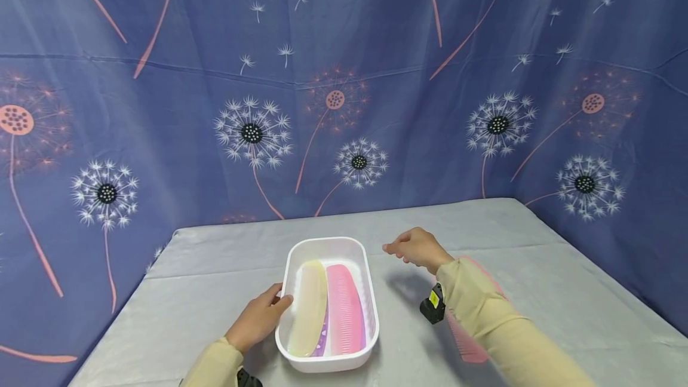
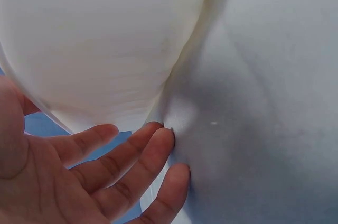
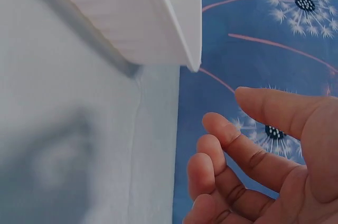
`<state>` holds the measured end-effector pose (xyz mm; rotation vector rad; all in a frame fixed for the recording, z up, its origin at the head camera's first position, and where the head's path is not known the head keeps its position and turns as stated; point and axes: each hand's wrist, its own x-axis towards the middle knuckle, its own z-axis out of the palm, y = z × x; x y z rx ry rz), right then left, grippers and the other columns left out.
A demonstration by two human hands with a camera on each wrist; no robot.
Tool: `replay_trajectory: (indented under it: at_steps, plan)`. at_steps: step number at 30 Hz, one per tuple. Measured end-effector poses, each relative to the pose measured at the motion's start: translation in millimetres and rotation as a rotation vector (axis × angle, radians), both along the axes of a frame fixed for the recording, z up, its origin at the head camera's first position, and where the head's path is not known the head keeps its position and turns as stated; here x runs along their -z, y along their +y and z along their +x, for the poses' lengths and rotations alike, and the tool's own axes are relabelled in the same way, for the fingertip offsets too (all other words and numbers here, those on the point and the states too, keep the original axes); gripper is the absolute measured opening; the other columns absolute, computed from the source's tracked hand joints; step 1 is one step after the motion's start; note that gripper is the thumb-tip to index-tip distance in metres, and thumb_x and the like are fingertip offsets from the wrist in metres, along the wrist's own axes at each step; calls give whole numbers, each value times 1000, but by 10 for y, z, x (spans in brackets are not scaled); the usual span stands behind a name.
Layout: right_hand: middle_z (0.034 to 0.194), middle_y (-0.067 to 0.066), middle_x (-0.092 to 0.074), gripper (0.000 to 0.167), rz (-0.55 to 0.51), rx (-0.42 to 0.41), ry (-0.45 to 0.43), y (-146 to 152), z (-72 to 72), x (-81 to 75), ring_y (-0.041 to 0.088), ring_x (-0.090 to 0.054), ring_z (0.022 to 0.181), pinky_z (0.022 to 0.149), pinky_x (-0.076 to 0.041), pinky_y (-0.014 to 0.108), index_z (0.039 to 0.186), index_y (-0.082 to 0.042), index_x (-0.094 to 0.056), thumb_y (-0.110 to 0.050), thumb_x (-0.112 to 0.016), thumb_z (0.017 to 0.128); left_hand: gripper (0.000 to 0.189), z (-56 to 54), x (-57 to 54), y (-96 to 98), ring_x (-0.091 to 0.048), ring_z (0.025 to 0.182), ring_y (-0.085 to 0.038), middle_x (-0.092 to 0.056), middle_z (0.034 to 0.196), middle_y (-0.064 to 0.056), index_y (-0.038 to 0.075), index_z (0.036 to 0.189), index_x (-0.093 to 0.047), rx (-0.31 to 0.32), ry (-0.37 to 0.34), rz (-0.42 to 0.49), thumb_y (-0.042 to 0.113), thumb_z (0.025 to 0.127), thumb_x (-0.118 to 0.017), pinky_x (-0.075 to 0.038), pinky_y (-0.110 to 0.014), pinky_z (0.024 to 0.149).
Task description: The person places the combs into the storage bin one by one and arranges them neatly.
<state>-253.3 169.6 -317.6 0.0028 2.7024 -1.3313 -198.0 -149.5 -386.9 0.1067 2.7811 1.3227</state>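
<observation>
A white plastic tub (image 1: pixel 371 315) stands on the cloth-covered table. Inside lie a pale yellow comb (image 1: pixel 307 309) and a pink comb (image 1: pixel 344 309), side by side. Beneath them shows part of a purple item with pale marks (image 1: pixel 321 339), mostly hidden. My left hand (image 1: pixel 261 318) holds the tub's left side, its thumb over the rim and its fingers along the outer wall. To the right of the tub, my right hand (image 1: pixel 419 248) hovers above the table with loosely bent fingers and nothing in them. Under the right forearm lies another pink comb (image 1: pixel 466 339), partly covered by the sleeve.
Pale grey cloth (image 1: pixel 215 291) covers the table. Behind and on both sides hangs a blue curtain (image 1: pixel 408 136) with a dandelion print. A black wrist camera (image 1: pixel 432 306) is strapped to the right wrist.
</observation>
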Motion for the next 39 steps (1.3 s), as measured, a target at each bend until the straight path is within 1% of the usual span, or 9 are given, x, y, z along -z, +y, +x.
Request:
replay_trajectory:
  at_steps: [3, 7, 10, 12, 19, 27, 28, 32, 39]
  plan:
    - [91, 9, -63, 30, 3, -1, 2, 82, 12, -15, 25, -56, 83, 64, -41, 30, 105, 0, -73, -28, -70, 94, 45, -4, -4, -1, -65, 95, -27, -69, 101, -8, 0, 140, -56, 0, 0, -7, 25, 103, -55, -51, -52, 88]
    - [95, 10, -64, 33, 8, -2, -4, 185, 21, -22, 31, -60, 94, 74, -47, 40, 108, 0, -73, -30, -69, 95, 46, -11, -2, 0, -64, 95, -27, -69, 101, -8, 0, 140, -55, 1, -6, -16, 26, 103, -55, -51, -52, 88]
    - [96, 10, -65, 34, 9, 2, -6, 258, 24, -13, 33, -61, 97, 83, -49, 48, 109, 0, -73, -30, -68, 96, 46, -11, 4, -1, -65, 96, -28, -69, 102, -9, -1, 140, -55, -1, -3, -12, 26, 103, -55, -50, -53, 89]
    - [97, 11, -65, 35, 8, 3, -7, 312, 25, -5, 34, -61, 98, 86, -49, 51, 111, 1, -72, -30, -68, 96, 46, -6, 2, 1, -65, 96, -28, -69, 102, -9, -1, 140, -55, -3, -3, -9, 25, 103, -55, -50, -53, 89]
    - [101, 13, -65, 39, 20, 14, -3, 503, 43, 29, 35, -61, 97, 84, -49, 49, 116, 3, -70, -30, -67, 97, 46, -7, 3, -1, -65, 95, -28, -69, 103, -9, -1, 140, -55, 1, -7, -9, 26, 103, -54, -51, -52, 88]
    - [115, 24, -64, 42, 17, 13, -3, 694, 83, 82, 40, -61, 106, 89, -49, 56, 120, 6, -68, -29, -65, 98, 46, 0, 0, -5, -64, 95, -26, -69, 103, -9, 0, 141, -55, 10, -20, -1, 27, 104, -53, -51, -50, 88]
    - [116, 24, -64, 41, 15, 14, -2, 718, 86, 95, 40, -60, 106, 89, -48, 57, 119, 6, -68, -29, -65, 98, 45, 1, 2, -1, -64, 94, -26, -69, 102, -8, 0, 140, -56, 5, -10, 0, 26, 103, -54, -51, -51, 87]
    - [116, 24, -63, 40, 13, 13, -5, 814, 93, 149, 40, -59, 106, 89, -48, 58, 119, 6, -68, -28, -65, 98, 45, 13, -2, 5, -64, 94, -26, -69, 102, -7, 1, 140, -56, 3, -10, 1, 27, 103, -55, -51, -51, 87]
    - [121, 24, -64, 37, 3, 14, -25, 909, 122, 205, 43, -58, 111, 91, -47, 58, 119, 5, -68, -25, -64, 98, 45, 14, 6, 6, -65, 96, -28, -69, 104, -10, -1, 140, -55, -1, 3, -4, 26, 103, -54, -51, -52, 89]
